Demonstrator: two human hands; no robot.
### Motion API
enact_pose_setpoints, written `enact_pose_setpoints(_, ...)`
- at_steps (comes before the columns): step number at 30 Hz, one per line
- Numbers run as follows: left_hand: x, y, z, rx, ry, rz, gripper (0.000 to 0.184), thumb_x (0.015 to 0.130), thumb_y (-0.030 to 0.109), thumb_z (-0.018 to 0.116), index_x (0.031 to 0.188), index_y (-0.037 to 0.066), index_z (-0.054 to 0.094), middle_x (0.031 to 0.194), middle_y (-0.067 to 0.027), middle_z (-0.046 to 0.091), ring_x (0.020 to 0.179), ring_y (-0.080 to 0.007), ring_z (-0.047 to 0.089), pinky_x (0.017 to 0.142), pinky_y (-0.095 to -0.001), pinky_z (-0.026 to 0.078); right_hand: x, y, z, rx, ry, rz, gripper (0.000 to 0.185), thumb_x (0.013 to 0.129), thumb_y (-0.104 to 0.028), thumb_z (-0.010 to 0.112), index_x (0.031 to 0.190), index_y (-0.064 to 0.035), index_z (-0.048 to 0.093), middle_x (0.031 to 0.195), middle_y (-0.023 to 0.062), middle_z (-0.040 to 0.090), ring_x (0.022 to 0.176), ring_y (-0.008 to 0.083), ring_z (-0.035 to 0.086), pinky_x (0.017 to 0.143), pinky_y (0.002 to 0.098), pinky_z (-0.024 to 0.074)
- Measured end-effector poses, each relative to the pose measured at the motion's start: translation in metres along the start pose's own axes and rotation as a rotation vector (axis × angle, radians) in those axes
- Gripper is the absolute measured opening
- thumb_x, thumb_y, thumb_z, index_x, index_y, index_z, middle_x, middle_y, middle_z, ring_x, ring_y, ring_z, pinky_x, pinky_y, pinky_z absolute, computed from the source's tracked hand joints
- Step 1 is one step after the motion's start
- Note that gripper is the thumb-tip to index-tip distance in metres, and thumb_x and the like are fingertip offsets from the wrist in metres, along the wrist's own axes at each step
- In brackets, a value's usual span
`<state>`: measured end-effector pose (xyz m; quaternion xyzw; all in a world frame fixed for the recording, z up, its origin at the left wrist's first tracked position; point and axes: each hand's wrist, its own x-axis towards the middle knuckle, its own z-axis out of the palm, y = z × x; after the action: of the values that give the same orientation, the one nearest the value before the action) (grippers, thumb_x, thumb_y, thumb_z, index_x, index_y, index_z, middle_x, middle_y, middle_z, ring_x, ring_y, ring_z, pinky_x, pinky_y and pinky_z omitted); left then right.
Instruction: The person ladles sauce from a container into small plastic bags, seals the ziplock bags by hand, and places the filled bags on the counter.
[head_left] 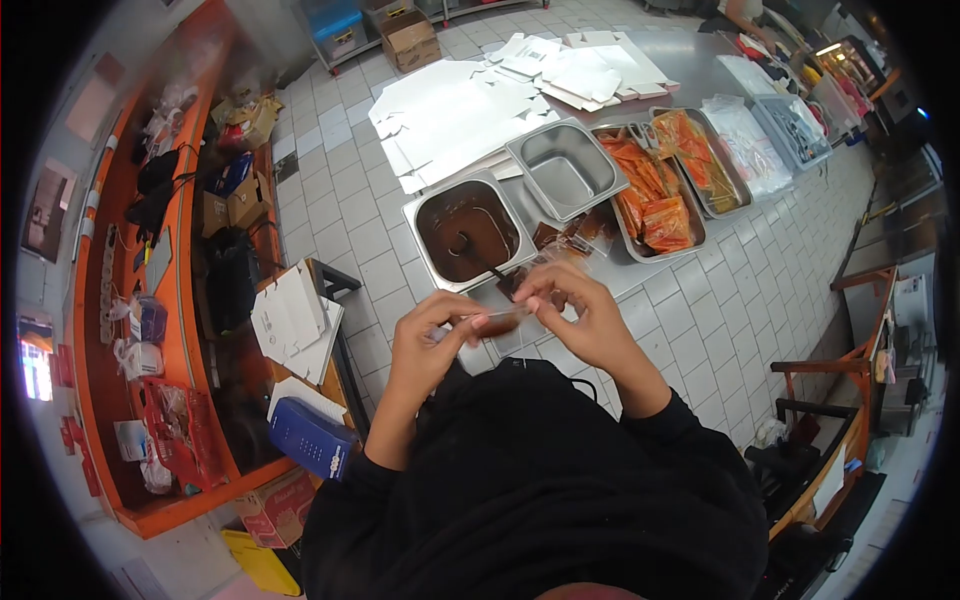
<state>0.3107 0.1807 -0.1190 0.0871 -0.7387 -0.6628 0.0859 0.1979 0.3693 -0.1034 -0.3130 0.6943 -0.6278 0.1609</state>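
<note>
Between my hands is a small clear plastic bag (pixel 500 326) with brown sauce in its lower part. My left hand (pixel 428 338) pinches one upper corner, and my right hand (pixel 578 315) pinches the other, with fingers closed. Just beyond them stands a deep metal pan (pixel 412 238) holding brown sauce (pixel 450 262). A ladle (pixel 488 262) rests in it, its dark handle leaning towards my right hand. Several filled sauce bags (pixel 590 236) lie on the metal table to the right of that pan.
A second metal pan (pixel 563 170) sits behind the sauce bags. Two trays hold orange-sauce bags (pixel 660 222), with scissors (pixel 642 136) on top. Flat white cartons (pixel 440 115) cover the table's far left. An orange shelf (pixel 180 330) and a blue box (pixel 310 437) are on my left.
</note>
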Motion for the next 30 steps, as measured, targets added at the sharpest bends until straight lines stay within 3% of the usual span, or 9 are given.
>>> enact_pose_setpoints(2,-0.006,0.002,0.001,-0.191,0.055,-0.169,0.012,0.084,0.007,0.074,0.089,-0.002,0.066,0.087,-0.0051,0.066,0.064,-0.0088,0.060,0.059,-0.0220,0.047,-0.012,-0.006,-0.002,-0.056,-0.052,0.045,0.011,0.083,-0.013,0.072,0.089,-0.0058,0.066,0.078,0.0038,0.061,0.076,0.0168,0.056,0.067,0.0291,0.0436)
enact_pose_setpoints(6,-0.012,0.005,0.004,-0.177,0.024,-0.229,0.012,0.084,0.007,0.074,0.089,0.000,0.066,0.080,-0.0016,0.062,0.064,-0.0066,0.056,0.061,-0.0218,0.045,-0.028,-0.006,-0.009,-0.227,-0.185,0.099,0.018,0.085,-0.020,0.073,0.088,-0.0045,0.065,0.082,0.0059,0.062,0.078,0.0192,0.057,0.068,0.0291,0.0431)
enact_pose_setpoints(8,-0.014,0.002,0.006,0.041,-0.036,0.014,0.012,0.086,0.008,0.074,0.090,0.001,0.065,0.081,-0.0017,0.061,0.068,-0.0064,0.056,0.065,-0.0207,0.044,-0.033,-0.006,-0.010,-0.233,-0.149,0.080,0.015,0.084,-0.017,0.074,0.087,-0.0039,0.066,0.081,0.0047,0.063,0.077,0.0181,0.057,0.067,0.0284,0.0421)
enact_pose_setpoints(12,-0.014,0.007,0.015,-0.093,-0.024,-0.031,0.010,0.086,0.007,0.073,0.087,0.002,0.065,0.081,-0.0010,0.060,0.071,-0.0056,0.056,0.065,-0.0201,0.043,-0.038,-0.014,-0.005,-0.265,0.034,-0.060,0.013,0.081,-0.011,0.076,0.081,-0.0025,0.066,0.078,0.0040,0.063,0.075,0.0188,0.057,0.067,0.0297,0.0430)
enact_pose_setpoints(15,-0.012,0.007,0.017,-0.197,-0.028,-0.110,0.007,0.085,0.006,0.072,0.085,0.002,0.066,0.078,-0.0022,0.058,0.069,-0.0084,0.057,0.064,-0.0211,0.043,-0.043,-0.010,-0.013,-0.332,0.016,-0.147,0.013,0.079,-0.009,0.077,0.081,-0.0027,0.066,0.078,0.0052,0.063,0.076,0.0211,0.057,0.068,0.0320,0.0446)
enact_pose_setpoints(17,-0.013,0.017,0.018,0.284,-0.162,0.154,0.006,0.083,0.005,0.071,0.086,0.002,0.067,0.077,-0.0048,0.056,0.067,-0.0131,0.058,0.062,-0.0228,0.043,-0.047,-0.010,-0.019,-0.352,-0.012,-0.155,0.012,0.079,-0.009,0.077,0.081,-0.0028,0.066,0.079,0.0056,0.063,0.077,0.0216,0.057,0.069,0.0325,0.0450)
enact_pose_setpoints(20,-0.014,0.017,0.021,0.306,-0.210,0.216,0.008,0.082,0.005,0.070,0.089,0.002,0.067,0.077,-0.0071,0.055,0.066,-0.0169,0.057,0.060,-0.0259,0.044,-0.048,-0.012,-0.016,-0.356,-0.054,-0.160,0.012,0.080,-0.009,0.075,0.083,-0.0031,0.065,0.082,0.0068,0.063,0.081,0.0241,0.058,0.073,0.0345,0.0461)
enact_pose_setpoints(27,-0.012,0.009,0.031,0.260,-0.211,0.216,0.010,0.080,0.005,0.070,0.088,0.002,0.066,0.077,-0.0069,0.055,0.066,-0.0172,0.056,0.060,-0.0286,0.044,-0.052,-0.009,-0.014,-0.354,-0.127,-0.136,0.013,0.080,-0.007,0.072,0.090,-0.0039,0.063,0.086,0.0079,0.063,0.088,0.0269,0.059,0.078,0.0359,0.0467)
enact_pose_setpoints(30,-0.010,-0.002,0.036,0.294,-0.227,0.216,0.011,0.079,0.006,0.072,0.087,0.002,0.065,0.078,-0.0069,0.055,0.066,-0.0166,0.056,0.059,-0.0274,0.044,-0.050,-0.004,-0.010,-0.371,-0.132,-0.132,0.011,0.079,-0.004,0.072,0.089,-0.0041,0.065,0.084,0.0070,0.063,0.084,0.0242,0.058,0.072,0.0338,0.0467)
